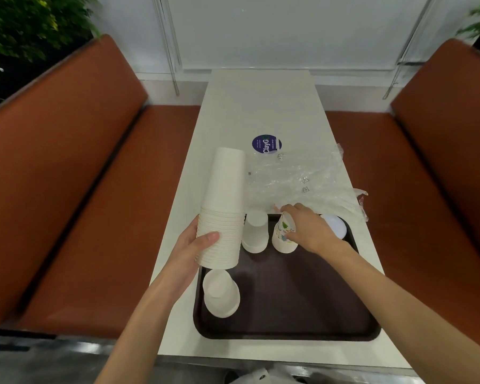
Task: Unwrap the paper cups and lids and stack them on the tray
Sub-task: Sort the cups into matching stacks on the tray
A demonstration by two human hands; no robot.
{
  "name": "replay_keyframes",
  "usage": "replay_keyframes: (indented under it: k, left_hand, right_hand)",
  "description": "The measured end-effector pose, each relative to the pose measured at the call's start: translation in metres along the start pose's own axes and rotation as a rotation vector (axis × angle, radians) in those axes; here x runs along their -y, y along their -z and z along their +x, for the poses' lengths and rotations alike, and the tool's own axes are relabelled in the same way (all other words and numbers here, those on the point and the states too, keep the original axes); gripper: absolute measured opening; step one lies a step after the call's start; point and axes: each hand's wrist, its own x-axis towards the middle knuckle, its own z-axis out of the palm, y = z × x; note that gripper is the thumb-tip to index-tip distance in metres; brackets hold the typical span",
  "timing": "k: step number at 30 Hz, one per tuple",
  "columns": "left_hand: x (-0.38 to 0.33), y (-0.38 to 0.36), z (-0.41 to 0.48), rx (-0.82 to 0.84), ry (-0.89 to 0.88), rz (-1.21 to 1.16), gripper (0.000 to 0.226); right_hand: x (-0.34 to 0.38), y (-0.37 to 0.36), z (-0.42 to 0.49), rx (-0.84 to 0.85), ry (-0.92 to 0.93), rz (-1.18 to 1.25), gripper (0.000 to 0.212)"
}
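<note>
Head view: left hand (190,252) grips ribbed white paper-cup stack (224,209); right hand (308,227) grasps printed conical cup (281,236) on dark tray (288,295).

Long white table (261,101), three items directly on it.
Dark tray (302,286) at the near end; crumpled clear plastic wrap (297,178) just beyond it, overhanging the right edge; round blue sticker (266,144) at the wrap's far side.

Pretty clearly a cafe or fast-food booth: a narrow white table (261,106) is flanked by a brown padded left bench (67,189) and right bench (432,176), a dark serving tray (302,300) is set on it, and greenery (25,23) is tucked behind the seatbacks.
</note>
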Motion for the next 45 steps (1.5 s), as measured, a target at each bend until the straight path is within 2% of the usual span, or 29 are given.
replay_keyframes:
  k: [6, 8, 11, 13, 15, 18, 26, 29, 31, 34, 37, 41, 45]
  left_hand:
    - [-0.001, -0.012, 0.002, -0.001, 0.013, -0.002, 0.075]
    - [-0.001, -0.016, 0.002, -0.002, 0.022, 0.011, 0.077]
    - [-0.002, -0.02, 0.002, -0.011, 0.028, 0.04, 0.081]
    - [-0.001, -0.022, 0.001, -0.024, 0.043, 0.071, 0.09]
    - [0.0, -0.024, 0.002, -0.025, 0.054, 0.105, 0.088]
    - [0.001, -0.025, 0.002, -0.002, 0.064, 0.144, 0.075]
    - [0.001, -0.013, -0.008, 0.002, 0.047, 0.163, 0.074]
    - [0.004, -0.007, -0.011, 0.005, 0.049, 0.159, 0.064]
    - [0.005, -0.003, -0.013, 0.009, 0.047, 0.151, 0.054]
    - [0.006, 0.004, -0.016, -0.033, 0.047, 0.128, 0.064]
    - [0.004, 0.009, -0.017, -0.053, 0.032, 0.07, 0.07]
    - [-0.001, 0.013, -0.019, -0.043, 0.004, 0.016, 0.068]
    - [-0.003, 0.017, -0.021, -0.049, 0.003, 0.018, 0.075]
  right_hand:
    - [-0.008, 0.007, 0.003, 0.024, -0.034, 0.001, 0.073]
    - [-0.002, 0.017, -0.001, -0.062, -0.008, 0.069, 0.076]
    - [0.025, 0.044, -0.013, -0.288, 0.059, 0.542, 0.061]
    - [0.05, 0.064, -0.021, -0.206, 0.094, 0.952, 0.053]
    - [0.07, 0.075, -0.025, -0.025, 0.114, 1.185, 0.051]
    - [0.087, 0.077, -0.023, 0.048, 0.154, 1.259, 0.046]
    - [0.083, 0.109, -0.004, -0.061, 0.126, 1.508, 0.038]
    - [0.078, 0.12, 0.0, -0.106, 0.113, 1.583, 0.031]
    - [0.073, 0.124, 0.002, -0.14, 0.106, 1.628, 0.039]
    - [0.069, 0.118, 0.004, -0.229, 0.089, 1.532, 0.047]
    - [0.069, 0.093, 0.007, -0.288, 0.041, 1.144, 0.055]
    - [0.066, 0.044, 0.013, -0.175, -0.01, 0.842, 0.065]
    - [0.059, 0.011, 0.019, -0.095, -0.054, 0.769, 0.067]
